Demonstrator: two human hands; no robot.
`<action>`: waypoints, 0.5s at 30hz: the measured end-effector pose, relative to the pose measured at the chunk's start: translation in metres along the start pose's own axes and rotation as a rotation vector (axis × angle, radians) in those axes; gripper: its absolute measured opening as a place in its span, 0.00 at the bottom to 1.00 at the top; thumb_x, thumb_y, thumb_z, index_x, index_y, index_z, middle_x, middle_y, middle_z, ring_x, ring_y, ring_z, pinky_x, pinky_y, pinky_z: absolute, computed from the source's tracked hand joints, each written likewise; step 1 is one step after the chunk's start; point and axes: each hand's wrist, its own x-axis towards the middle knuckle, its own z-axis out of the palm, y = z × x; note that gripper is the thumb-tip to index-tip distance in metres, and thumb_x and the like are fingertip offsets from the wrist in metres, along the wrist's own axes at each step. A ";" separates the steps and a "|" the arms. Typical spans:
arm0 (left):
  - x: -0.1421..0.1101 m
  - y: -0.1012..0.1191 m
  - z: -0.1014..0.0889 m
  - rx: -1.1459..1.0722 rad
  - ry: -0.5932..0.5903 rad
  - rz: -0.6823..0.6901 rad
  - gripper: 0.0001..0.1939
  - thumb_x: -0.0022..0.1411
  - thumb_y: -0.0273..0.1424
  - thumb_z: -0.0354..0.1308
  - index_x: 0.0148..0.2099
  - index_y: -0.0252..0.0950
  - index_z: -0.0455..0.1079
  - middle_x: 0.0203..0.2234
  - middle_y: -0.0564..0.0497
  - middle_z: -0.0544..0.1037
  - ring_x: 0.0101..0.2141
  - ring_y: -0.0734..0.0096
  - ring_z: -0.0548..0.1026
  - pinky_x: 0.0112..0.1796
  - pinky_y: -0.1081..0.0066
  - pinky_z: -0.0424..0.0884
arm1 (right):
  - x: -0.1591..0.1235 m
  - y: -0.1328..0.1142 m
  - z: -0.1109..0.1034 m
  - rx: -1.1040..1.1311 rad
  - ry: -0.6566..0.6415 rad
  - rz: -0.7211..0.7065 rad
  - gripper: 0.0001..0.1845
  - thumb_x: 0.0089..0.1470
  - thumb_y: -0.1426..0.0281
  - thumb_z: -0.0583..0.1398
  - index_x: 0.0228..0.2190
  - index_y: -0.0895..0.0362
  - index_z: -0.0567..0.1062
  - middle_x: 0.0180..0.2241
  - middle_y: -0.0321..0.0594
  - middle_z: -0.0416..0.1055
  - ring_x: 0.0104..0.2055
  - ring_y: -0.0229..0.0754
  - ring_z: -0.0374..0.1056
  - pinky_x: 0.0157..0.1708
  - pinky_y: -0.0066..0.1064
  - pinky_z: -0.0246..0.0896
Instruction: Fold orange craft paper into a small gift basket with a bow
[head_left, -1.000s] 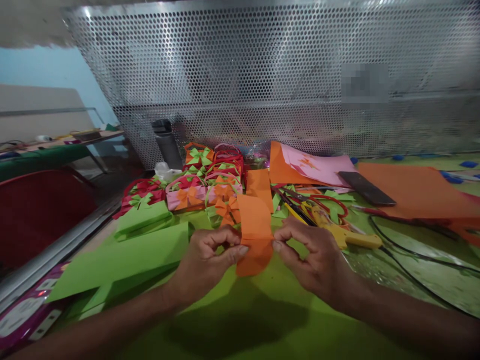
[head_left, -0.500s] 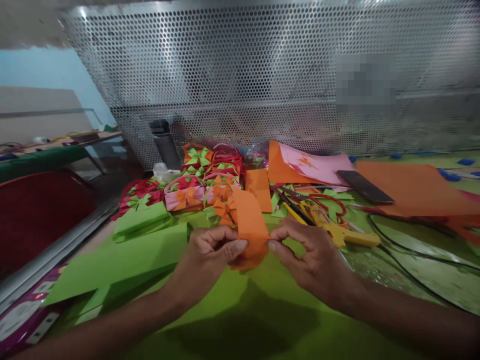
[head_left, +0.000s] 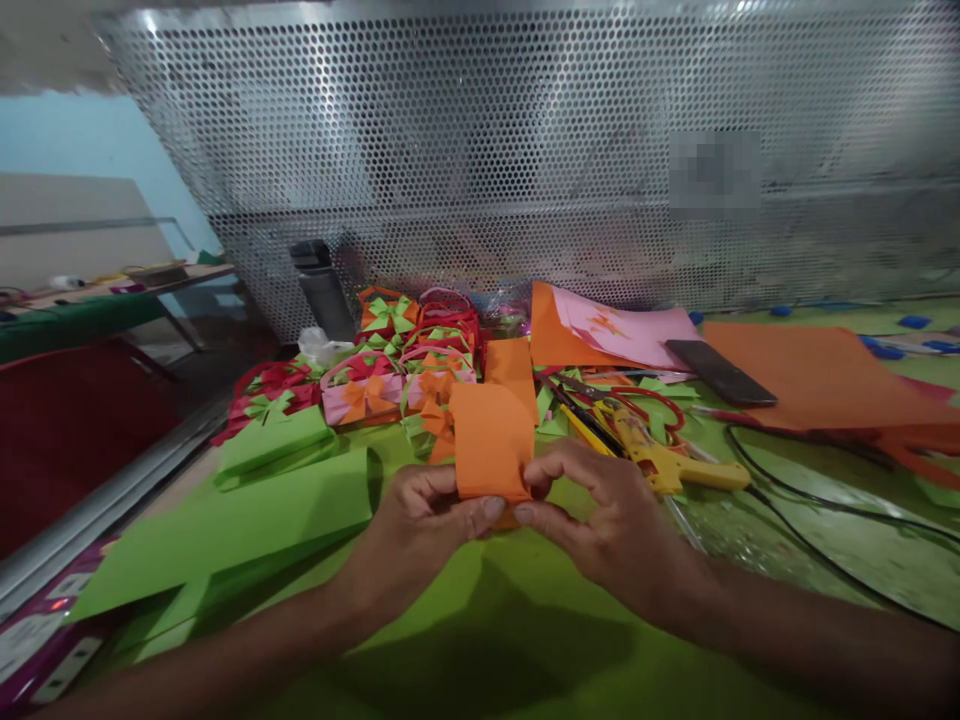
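A folded orange paper strip (head_left: pixel 495 435) is held up between my two hands over the green table surface (head_left: pixel 480 640). My left hand (head_left: pixel 431 515) pinches its lower left corner, thumb along the bottom fold. At the lower right edge, my right hand (head_left: pixel 592 520) grips the same strip between thumb and fingers. Just behind it stand small paper bags with bows (head_left: pixel 365 397) in pink, orange, red and green. Left of my hands lie a large green paper sheet (head_left: pixel 247 530) and a folded green paper piece (head_left: pixel 274 445).
To the right are a yellow glue gun (head_left: pixel 675 465) with a black cable, red-handled scissors (head_left: pixel 667 400) and a dark phone (head_left: pixel 720 372). Orange sheets (head_left: pixel 810 370) lie beyond. A bottle (head_left: pixel 322 290) stands before the perforated metal panel (head_left: pixel 480 130). A purple power strip (head_left: pixel 64 625) sits at lower left.
The orange strip has turned its broad face towards me, and its lower part is now folded under. My thumbs have shifted down along the bottom fold.
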 end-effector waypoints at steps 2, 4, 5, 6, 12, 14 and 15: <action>0.001 -0.004 -0.002 -0.029 -0.002 0.009 0.06 0.54 0.31 0.61 0.36 0.38 0.75 0.30 0.52 0.77 0.27 0.76 0.70 0.28 0.77 0.68 | 0.000 0.000 0.000 0.007 -0.017 0.039 0.07 0.45 0.72 0.63 0.29 0.56 0.69 0.28 0.34 0.70 0.31 0.38 0.64 0.32 0.31 0.58; 0.001 -0.006 -0.003 -0.040 -0.012 0.025 0.05 0.53 0.30 0.62 0.34 0.37 0.75 0.28 0.53 0.76 0.25 0.78 0.68 0.25 0.80 0.65 | 0.000 0.000 0.000 0.007 -0.036 0.046 0.09 0.45 0.72 0.63 0.30 0.56 0.69 0.29 0.35 0.70 0.32 0.38 0.64 0.33 0.31 0.59; 0.002 -0.006 -0.003 -0.041 -0.017 0.027 0.04 0.52 0.30 0.62 0.33 0.37 0.76 0.26 0.54 0.76 0.24 0.79 0.66 0.24 0.80 0.63 | -0.001 0.000 0.001 0.005 -0.045 0.037 0.09 0.45 0.72 0.63 0.30 0.56 0.69 0.29 0.35 0.70 0.33 0.38 0.64 0.33 0.31 0.59; 0.002 -0.006 -0.002 -0.041 -0.017 0.029 0.03 0.52 0.29 0.63 0.31 0.37 0.76 0.24 0.55 0.75 0.22 0.81 0.65 0.23 0.81 0.61 | -0.001 0.000 0.001 0.004 -0.049 0.023 0.09 0.45 0.73 0.63 0.30 0.56 0.68 0.29 0.35 0.70 0.32 0.38 0.64 0.33 0.31 0.59; 0.003 -0.006 -0.001 -0.104 -0.003 -0.017 0.01 0.51 0.29 0.63 0.29 0.39 0.77 0.23 0.56 0.76 0.23 0.81 0.65 0.24 0.82 0.61 | -0.001 0.001 0.002 0.011 -0.070 0.033 0.11 0.44 0.72 0.65 0.32 0.57 0.69 0.30 0.35 0.72 0.34 0.38 0.66 0.34 0.30 0.59; 0.003 -0.006 -0.002 -0.121 -0.031 -0.045 0.03 0.52 0.30 0.62 0.32 0.40 0.77 0.26 0.55 0.78 0.25 0.79 0.67 0.25 0.81 0.64 | -0.001 0.002 0.002 0.012 -0.069 0.024 0.12 0.44 0.73 0.65 0.32 0.57 0.69 0.31 0.36 0.72 0.34 0.38 0.65 0.34 0.30 0.59; 0.003 -0.006 -0.003 -0.125 -0.045 -0.055 0.03 0.53 0.30 0.62 0.32 0.40 0.77 0.28 0.54 0.78 0.26 0.78 0.68 0.26 0.80 0.65 | -0.001 0.002 0.003 0.013 -0.067 0.012 0.12 0.44 0.73 0.65 0.32 0.57 0.69 0.31 0.35 0.72 0.34 0.38 0.65 0.35 0.31 0.59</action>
